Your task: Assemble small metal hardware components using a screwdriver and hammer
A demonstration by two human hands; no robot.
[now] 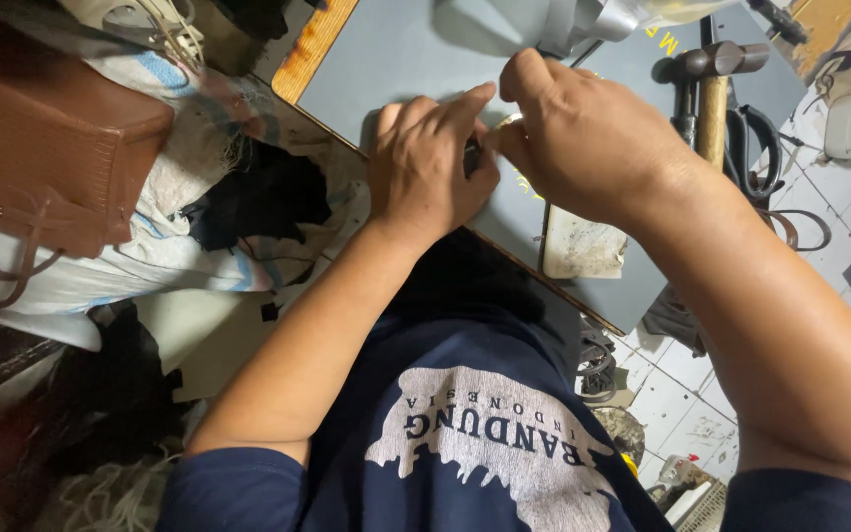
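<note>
Small dark piece [472, 158] pinched between left hand [425, 167] and right hand [583, 138] fingertips, braced against grey worktable [396, 59] for steadiness.

A small dark piece [472, 158] is pinched between the fingertips of the left hand [425, 163] and the right hand [573, 133], just above the grey table top [396, 59]. Only a narrow sliver of it is seen in the gap between the two hands; the rest is covered by fingers, so its full shape and material cannot be told. It is held near the table's front edge, over the grey surface, close to a worn whitish block [583, 244].
</note>
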